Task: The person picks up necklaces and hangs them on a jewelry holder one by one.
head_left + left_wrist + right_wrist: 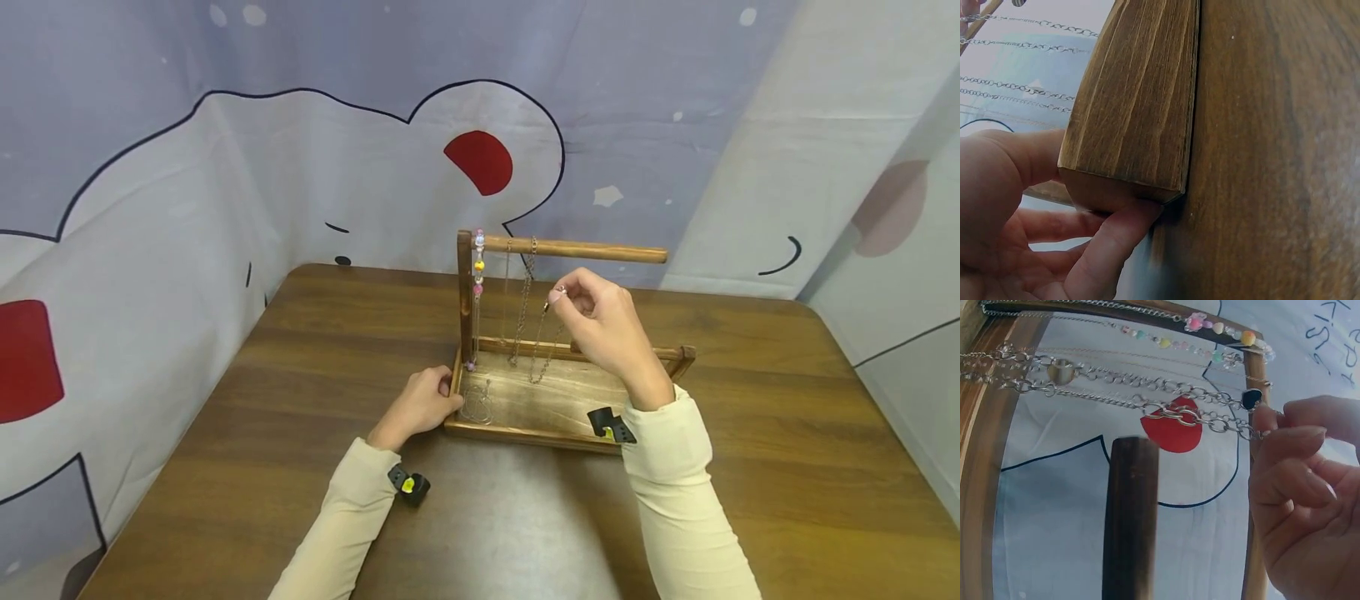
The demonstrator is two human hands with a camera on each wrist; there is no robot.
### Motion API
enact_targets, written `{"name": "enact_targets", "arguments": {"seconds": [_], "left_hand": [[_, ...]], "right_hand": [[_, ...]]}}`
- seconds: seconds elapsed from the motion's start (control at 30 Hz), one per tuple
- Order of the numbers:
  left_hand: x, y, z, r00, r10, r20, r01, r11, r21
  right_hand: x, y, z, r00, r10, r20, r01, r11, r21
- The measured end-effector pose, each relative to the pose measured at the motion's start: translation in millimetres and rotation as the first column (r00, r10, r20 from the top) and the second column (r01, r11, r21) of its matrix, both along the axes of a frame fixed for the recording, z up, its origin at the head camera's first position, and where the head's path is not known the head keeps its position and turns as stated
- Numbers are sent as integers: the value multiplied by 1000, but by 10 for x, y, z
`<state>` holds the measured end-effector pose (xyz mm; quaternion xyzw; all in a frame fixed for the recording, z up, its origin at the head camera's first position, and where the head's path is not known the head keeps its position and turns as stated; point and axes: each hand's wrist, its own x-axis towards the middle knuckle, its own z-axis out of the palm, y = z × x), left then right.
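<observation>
My right hand (603, 321) pinches one end of a silver chain necklace (537, 367) between thumb and fingertips, just below the bar of a wooden jewelry stand (570, 248). The chain dangles in a loop above the stand's tray. In the right wrist view a small dark charm (1251, 398) sits beside those fingertips. At the tray's left end, my left hand (423, 400) grips the wooden rim; the left wrist view has thumb and fingers around its corner (1122, 181). A beaded necklace (478, 267) and other chains (527, 283) hang from the bar.
A thin silver coil (476, 406) lies in the tray's left front corner. Along the tray's back runs a low wooden rail (667, 353). The stand is on a brown wooden table (300, 333), with a printed curtain (337, 167) behind it.
</observation>
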<state>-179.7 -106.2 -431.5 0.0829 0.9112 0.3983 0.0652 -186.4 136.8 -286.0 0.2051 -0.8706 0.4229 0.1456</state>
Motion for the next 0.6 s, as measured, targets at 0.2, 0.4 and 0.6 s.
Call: {"name": "enact_targets", "arguments": {"seconds": [0.2,0.4,0.6], "left_hand": [[3,1,11,1000,4,-5,-4,1000,6],[9,2,9,1000,4,-15,-4,1000,7],[9,3,19,1000,4,-13,-4,1000,-4]], "right_hand": [[-50,47,-17,999,-45,5,45,998,-35],[-70,136,1,996,-89,-24,89,996,-28],[-88,255,26,993,-121,-10,120,990,-72]]}}
